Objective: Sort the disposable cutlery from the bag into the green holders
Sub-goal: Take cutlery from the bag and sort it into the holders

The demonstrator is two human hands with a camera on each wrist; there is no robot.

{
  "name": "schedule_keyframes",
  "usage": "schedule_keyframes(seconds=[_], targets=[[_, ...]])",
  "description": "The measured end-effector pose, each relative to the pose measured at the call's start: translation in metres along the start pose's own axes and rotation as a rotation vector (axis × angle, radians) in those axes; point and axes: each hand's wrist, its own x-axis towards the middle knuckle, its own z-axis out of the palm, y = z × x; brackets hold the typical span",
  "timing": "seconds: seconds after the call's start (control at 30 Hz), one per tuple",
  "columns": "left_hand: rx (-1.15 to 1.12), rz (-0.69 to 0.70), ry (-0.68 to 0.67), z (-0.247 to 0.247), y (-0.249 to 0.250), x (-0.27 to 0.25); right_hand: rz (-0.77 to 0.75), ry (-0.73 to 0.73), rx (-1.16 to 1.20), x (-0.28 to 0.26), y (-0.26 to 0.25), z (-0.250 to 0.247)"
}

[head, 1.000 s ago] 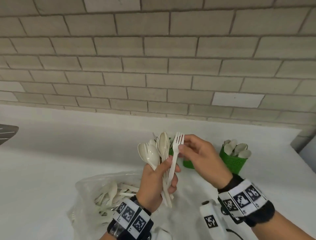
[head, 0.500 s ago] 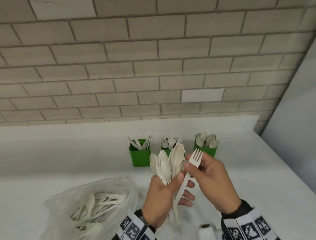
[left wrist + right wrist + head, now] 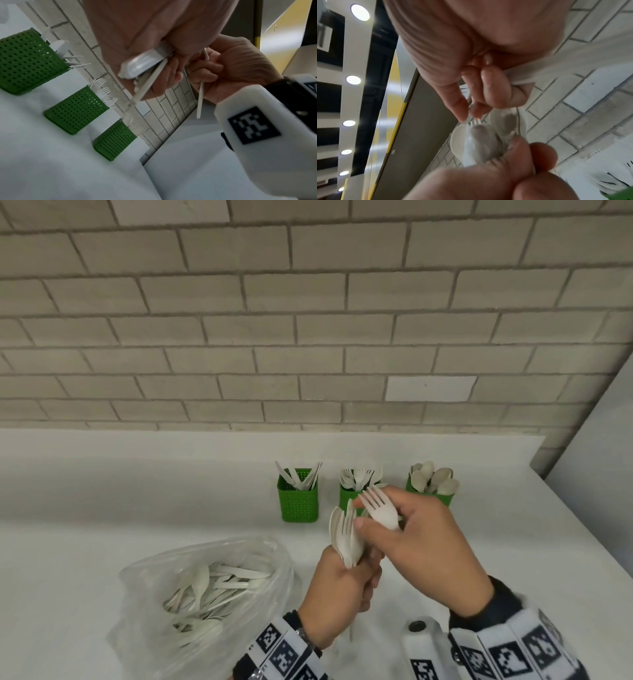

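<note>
cutlery is what i have in both hands above the white counter (image 3: 102,508): my left hand (image 3: 337,597) is clenched around a bunch of white spoons and forks (image 3: 346,537), heads up, handles sticking out below the fist, and my right hand (image 3: 421,546) pinches a single white fork (image 3: 378,508) between thumb and curled fingers, its tines pointing up and left, just beside the top of the bunch. in the left wrist view that fork's handle (image 3: 200,97) hangs down out of my right fist. behind my hands, three green holders stand in a row near the brick wall (image 3: 308,337): the left holder (image 3: 298,501) has knives in it, the middle holder (image 3: 347,496) has forks and sits partly hidden behind my fingers, and the right holder (image 3: 442,498) has spoons. on the counter to the left of my left wrist lies the clear plastic bag (image 3: 205,594), open-mouthed and slumped, with more white cutlery heaped inside. both my wrists wear white bands printed with black square markers (image 3: 284,652), and a white camera block (image 3: 426,648) sits by my right wrist.
</note>
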Motion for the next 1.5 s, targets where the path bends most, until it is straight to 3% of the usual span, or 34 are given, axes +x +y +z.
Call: schedule_keyframes(seconds=[0.27, 0.47, 0.73, 0.9, 1.1, 1.23, 1.5], targets=[[0.128, 0.028, -0.017, -0.004, -0.002, 0.001, 0.012, -0.001, -0.151, 0.007, 0.007, 0.013], [0.096, 0.017, -0.026, -0.007, -0.004, 0.002, 0.022, -0.028, -0.105, 0.018, 0.008, 0.001], [0.106, 0.009, 0.011, -0.012, -0.016, 0.004, -0.001, 0.186, 0.378, 0.046, 0.004, -0.026], [0.172, 0.107, 0.016, -0.018, -0.022, 0.009, -0.127, 0.051, 0.181, 0.047, 0.002, -0.025], [0.154, 0.068, 0.063, -0.030, -0.025, 0.012, -0.115, 0.365, 0.307, 0.071, 0.001, -0.047], [0.033, 0.058, 0.056, -0.036, -0.026, 0.013, -0.055, 0.493, 0.198, 0.120, 0.028, -0.052], [-0.071, 0.079, 0.210, -0.062, -0.019, 0.023, 0.060, 0.181, -0.332, 0.179, 0.086, 0.021]])
